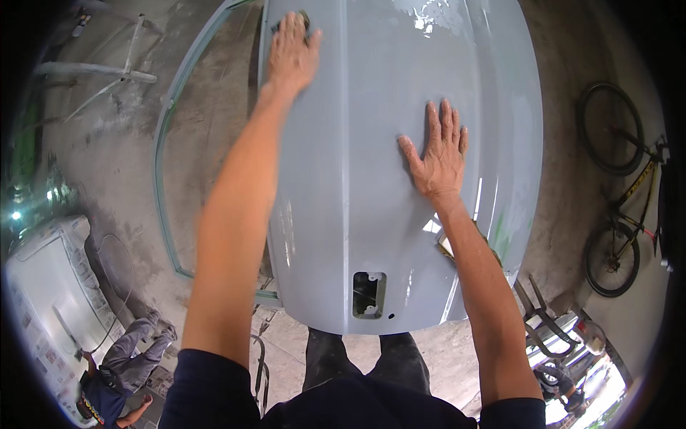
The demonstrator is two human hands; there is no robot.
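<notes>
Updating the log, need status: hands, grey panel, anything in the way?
Left hand over dark object, far left edge of grey panel. Right hand spread flat on panel. Right forearm partly hides unclear item.

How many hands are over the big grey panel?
2: the left hand near the far left of the panel, partly covering something dark, and the right hand on the panel's right half.

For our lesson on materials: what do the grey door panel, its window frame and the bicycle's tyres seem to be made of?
Door panel: probably painted sheet metal, semi-gloss; crisp creases and bright reflections suggest it.
Window frame: likely painted metal, though plastic is possible; it is slim and grey-green.
Bicycle tyres: apparently rubber, with a dull black finish and little shine.
</notes>
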